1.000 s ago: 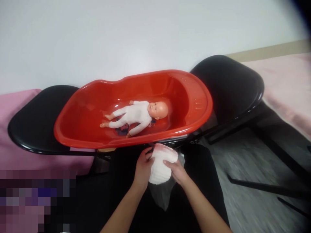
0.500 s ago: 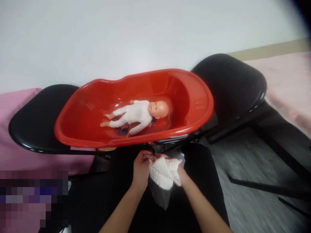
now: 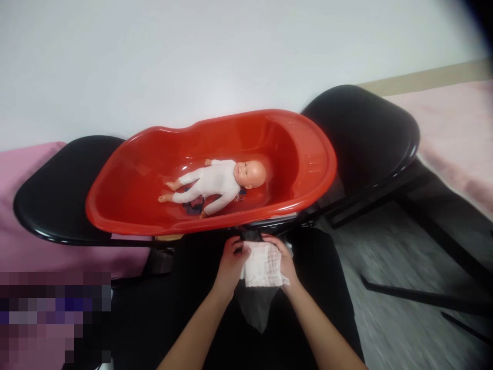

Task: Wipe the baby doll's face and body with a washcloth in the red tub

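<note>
"Red, glossy plastic forms the baby bathtub [image 3: 146,154], long and rounded, with a wavy far rim. We see its ends overlapping two smooth black seats [image 3: 358,133]. What lies inside?"

"A baby doll [image 3: 219,180], face up, head to our right: shiny, hard-looking plastic above a soft white suit. Our work is nearer to us, though. Where do we have the gauze-like cloth [image 3: 264,264]?"

"Between our two hands, just this side of the tub. The left hand [image 3: 231,262] pinches its left edge, thumb on top; the right hand [image 3: 287,261] cups the other side, fingers curled at the upper edge."

"It looks folded into a rough rectangle, thin and crinkled. How should we handle it well?"

"We would line up the edges before pressing any crease, and pinch lightly, since so loose a weave probably pulls askew."

"And the grey, pointed patch [image 3: 262,313] below it?"

"Too dim for us to tell whether it is fabric or plastic. Last, the small loose corner [image 3: 285,281] by the right wrist: we would smooth it level with the lower edge."
</note>
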The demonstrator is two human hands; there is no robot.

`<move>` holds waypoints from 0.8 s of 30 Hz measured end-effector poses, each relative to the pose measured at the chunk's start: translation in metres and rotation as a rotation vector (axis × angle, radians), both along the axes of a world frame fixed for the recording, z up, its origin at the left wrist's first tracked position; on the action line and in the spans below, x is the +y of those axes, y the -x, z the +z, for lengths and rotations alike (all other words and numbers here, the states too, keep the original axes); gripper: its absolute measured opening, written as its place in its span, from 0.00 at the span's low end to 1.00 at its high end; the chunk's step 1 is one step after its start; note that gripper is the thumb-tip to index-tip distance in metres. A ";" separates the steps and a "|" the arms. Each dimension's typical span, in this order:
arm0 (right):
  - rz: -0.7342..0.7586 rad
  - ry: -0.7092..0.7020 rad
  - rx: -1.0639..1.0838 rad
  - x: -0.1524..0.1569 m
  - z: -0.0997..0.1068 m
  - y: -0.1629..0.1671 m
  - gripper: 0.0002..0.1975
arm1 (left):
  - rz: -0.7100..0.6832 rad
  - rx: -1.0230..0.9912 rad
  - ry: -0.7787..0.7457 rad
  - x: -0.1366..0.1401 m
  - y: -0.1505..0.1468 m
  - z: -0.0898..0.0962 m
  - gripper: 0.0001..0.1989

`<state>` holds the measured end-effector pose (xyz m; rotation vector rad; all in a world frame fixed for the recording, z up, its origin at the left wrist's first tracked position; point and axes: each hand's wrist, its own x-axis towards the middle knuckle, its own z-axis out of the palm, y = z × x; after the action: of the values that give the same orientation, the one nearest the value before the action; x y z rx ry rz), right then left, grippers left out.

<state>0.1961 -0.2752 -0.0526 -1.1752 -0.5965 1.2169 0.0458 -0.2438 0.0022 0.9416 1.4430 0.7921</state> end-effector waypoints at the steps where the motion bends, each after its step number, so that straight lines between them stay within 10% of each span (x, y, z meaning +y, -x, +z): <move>1: -0.022 0.040 0.050 0.000 -0.002 0.000 0.13 | -0.034 0.015 -0.007 -0.001 0.000 -0.002 0.25; 8: -0.054 0.140 0.250 -0.002 -0.011 0.001 0.18 | -0.298 0.228 -0.103 -0.008 0.000 -0.008 0.11; 24: 0.150 0.090 0.271 -0.001 0.012 0.004 0.16 | -0.202 0.242 -0.107 -0.006 -0.001 -0.010 0.15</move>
<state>0.1917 -0.2758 -0.0409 -1.0299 -0.4350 1.5149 0.0467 -0.2493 -0.0075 1.2787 1.4943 0.6261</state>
